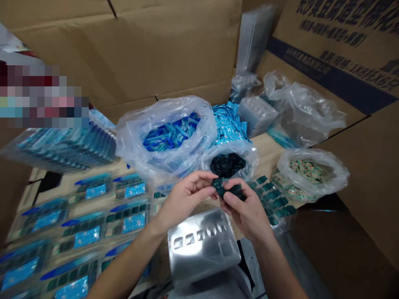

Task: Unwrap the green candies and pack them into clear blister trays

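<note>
My left hand (193, 193) pinches a small dark green, glossy piece (218, 187) between thumb and fingertips. Close beside it, my right hand (246, 207) has its fingers closed around more such dark green pieces (236, 191), partly hidden by the thumb. Both hands meet above a stack of clear plastic blister trays (202, 245) with a row of small square hollows. Just beyond my fingers stands an open clear bag (249, 155) of similar dark pieces. Near my right hand is another stack of trays (277, 207) whose hollows hold dark green pieces.
Filled trays (84, 232) with blue sticks and blue packets cover the left. Behind are a bag (131, 137) of blue sticks, blue packets (229, 124) and stacked packs (71, 145). A bag (338, 174) of patterned packets stands right. Cardboard (140, 54) walls the back.
</note>
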{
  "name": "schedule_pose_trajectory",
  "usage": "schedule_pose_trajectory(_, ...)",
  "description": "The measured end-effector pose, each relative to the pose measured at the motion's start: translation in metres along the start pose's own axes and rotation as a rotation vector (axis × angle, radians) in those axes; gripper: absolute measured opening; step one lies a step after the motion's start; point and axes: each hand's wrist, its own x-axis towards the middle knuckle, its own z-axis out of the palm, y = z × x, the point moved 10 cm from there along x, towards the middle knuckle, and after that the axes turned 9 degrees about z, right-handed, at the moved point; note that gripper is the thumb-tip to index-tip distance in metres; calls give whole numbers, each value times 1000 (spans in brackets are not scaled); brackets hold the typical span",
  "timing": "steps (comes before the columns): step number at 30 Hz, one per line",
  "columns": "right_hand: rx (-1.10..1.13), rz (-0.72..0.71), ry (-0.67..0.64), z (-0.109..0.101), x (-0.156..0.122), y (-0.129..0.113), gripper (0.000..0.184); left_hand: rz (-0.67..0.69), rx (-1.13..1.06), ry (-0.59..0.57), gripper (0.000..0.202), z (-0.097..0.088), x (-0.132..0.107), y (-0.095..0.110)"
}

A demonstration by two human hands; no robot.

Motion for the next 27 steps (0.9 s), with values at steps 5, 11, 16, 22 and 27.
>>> schedule_pose_trajectory(5,-306,-127,-27,16,-28,-10,15,41,-62,91,21,-1,-32,23)
schedule_pose_trajectory(11,-487,-308,-27,33,-46,-23,12,-16,-158,70,8,0,-48,19)
schedule_pose_trajectory(16,-663,-506,-16,45,-62,-31,31,-67,-290,70,11,0,-58,8)
schedule_pose_trajectory(22,-897,-831,26,52,-85,-44,30,-189,-513,44,17,16,-71,-3)
schedule_pose_trajectory(27,-1016,-895,55,51,-91,-46,36,-305,-740,45,23,31,-77,-9)
